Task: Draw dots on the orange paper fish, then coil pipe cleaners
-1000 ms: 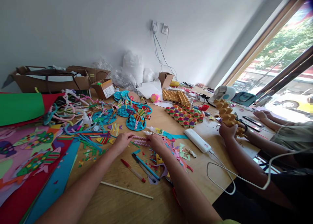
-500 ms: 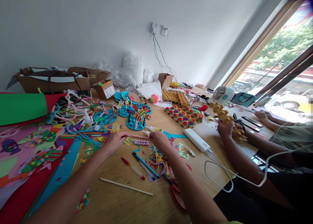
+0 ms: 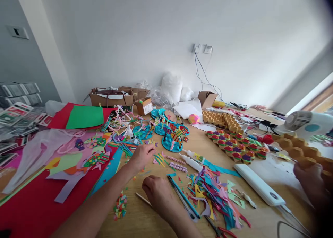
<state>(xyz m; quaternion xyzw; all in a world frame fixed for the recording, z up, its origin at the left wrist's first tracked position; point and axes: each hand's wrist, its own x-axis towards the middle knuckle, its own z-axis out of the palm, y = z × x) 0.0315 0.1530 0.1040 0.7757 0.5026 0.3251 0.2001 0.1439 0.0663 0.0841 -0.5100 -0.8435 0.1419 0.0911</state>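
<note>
My left hand (image 3: 142, 157) is closed, thumb and fingers pinched together above the table. Whatever it may hold is too small or hidden to make out. Just right of its fingertips lies a small striped paper fish (image 3: 159, 159). Lower down, my right hand (image 3: 158, 193) rests low over the table with its fingers curled under. Its fingertips are hidden from me. A thin wooden stick (image 3: 143, 199) runs beneath this hand, and pens (image 3: 184, 196) lie to its right. Two twisted pipe cleaners (image 3: 178, 167) and white glue bottles (image 3: 192, 162) lie beyond.
Paper scraps (image 3: 213, 193) and red-handled scissors (image 3: 225, 232) lie right of my arm. A white power bank (image 3: 260, 185) has a cable. Coloured sheets (image 3: 70, 182) cover the left side. Another person's hand (image 3: 309, 179) holds an egg carton (image 3: 299, 148) at the right.
My view has swung left. My right hand has drawn back from the glue bottles toward me, over where the red pen lay; that pen is now hidden. My left hand has lifted clear of the paper fish.
</note>
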